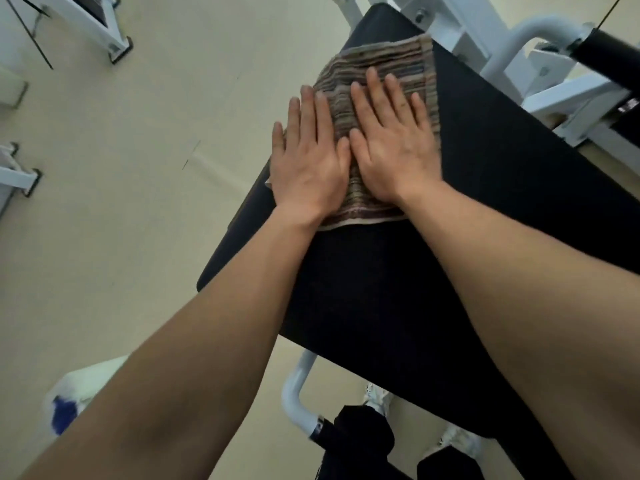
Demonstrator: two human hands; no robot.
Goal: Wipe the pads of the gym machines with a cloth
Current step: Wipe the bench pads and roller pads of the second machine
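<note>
A large black pad [502,174] of a gym machine fills the middle and right of the head view. A brown striped cloth [391,60] lies flat on its far left part. My left hand [308,157] rests palm down on the cloth's left edge, fingers straight and slightly apart. Pressed flat on the middle of the cloth is my right hand [391,140], beside the left and touching it at the thumbs. Neither hand curls around the cloth. Both bare forearms reach in from the bottom and hide part of the pad.
The machine's white metal frame [540,81] stands behind the pad at top right, with a black foam roller [609,60]. A white tube handle [294,393] sits below the pad's near edge. Other white machine feet [114,43] stand on the beige floor at left.
</note>
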